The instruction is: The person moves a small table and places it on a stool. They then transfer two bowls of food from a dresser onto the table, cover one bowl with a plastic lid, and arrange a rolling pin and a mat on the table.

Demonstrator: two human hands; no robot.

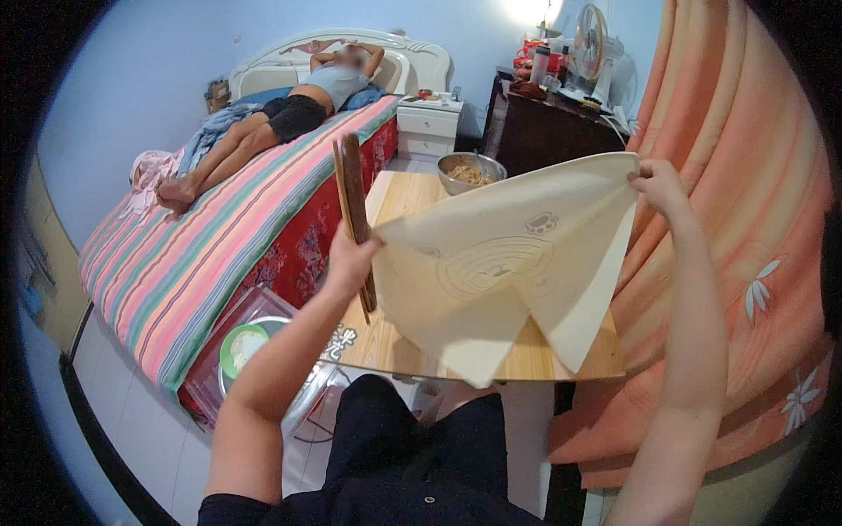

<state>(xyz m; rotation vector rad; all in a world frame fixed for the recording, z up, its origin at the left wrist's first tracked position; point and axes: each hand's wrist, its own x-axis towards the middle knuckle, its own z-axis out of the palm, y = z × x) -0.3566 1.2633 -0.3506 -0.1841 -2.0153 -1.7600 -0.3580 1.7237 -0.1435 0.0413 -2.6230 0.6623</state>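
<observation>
A cream kneading mat (pixel 491 254), printed with rings and a paw shape, hangs between my hands over a light wooden table (pixel 399 188). My right hand (pixel 662 186) pinches its upper right corner. My left hand (pixel 353 256) is closed on the mat's left corner and also grips a dark brown wooden rod (pixel 353 188) and a thinner, lighter stick (pixel 341 188), both standing nearly upright. The mat's lower edge droops in folds near the table's front edge. Part of the tabletop is hidden behind the mat.
A metal bowl (pixel 449 180) of food filling with a utensil stands at the table's far edge. Left and below, a green bowl (pixel 230 352) holds something white. A person (pixel 329 86) lies on the striped bed (pixel 224 237). An orange curtain (pixel 745 202) hangs close on the right.
</observation>
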